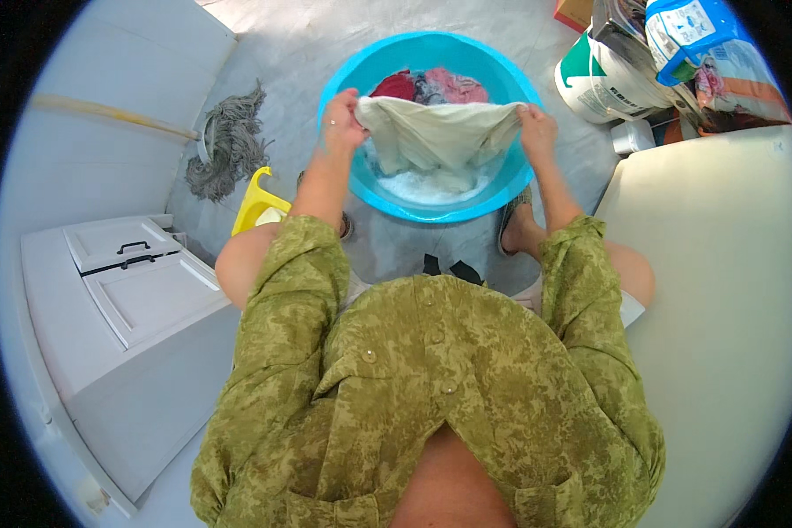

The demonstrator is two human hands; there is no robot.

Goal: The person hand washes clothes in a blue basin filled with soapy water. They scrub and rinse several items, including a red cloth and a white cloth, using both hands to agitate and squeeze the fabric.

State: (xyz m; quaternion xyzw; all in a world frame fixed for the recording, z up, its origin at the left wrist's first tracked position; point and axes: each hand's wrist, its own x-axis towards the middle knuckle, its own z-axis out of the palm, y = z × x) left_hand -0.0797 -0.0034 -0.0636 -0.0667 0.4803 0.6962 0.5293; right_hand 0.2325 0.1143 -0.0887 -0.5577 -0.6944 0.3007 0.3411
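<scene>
A large round turquoise basin [431,213] stands on the floor between my feet. Across it I hold a wet white cloth [440,132] stretched by its two upper corners, its middle sagging down toward the suds [431,187]. My left hand [344,121] is closed on the left corner, near the basin's left rim. The right corner is gripped by my right hand [537,133] beside the right rim. Behind the cloth lie a dark red garment [394,86] and a pink one [458,86], partly hidden by it. What kind of garment the white cloth is, I cannot tell.
At the left, a grey string mop [229,145] leans by the wall, near a yellow plastic object [257,201]. A white cabinet [154,295] stands closer on that side. To the right are a white-and-green bucket [590,88], a blue container [697,35] and a large pale panel [708,290].
</scene>
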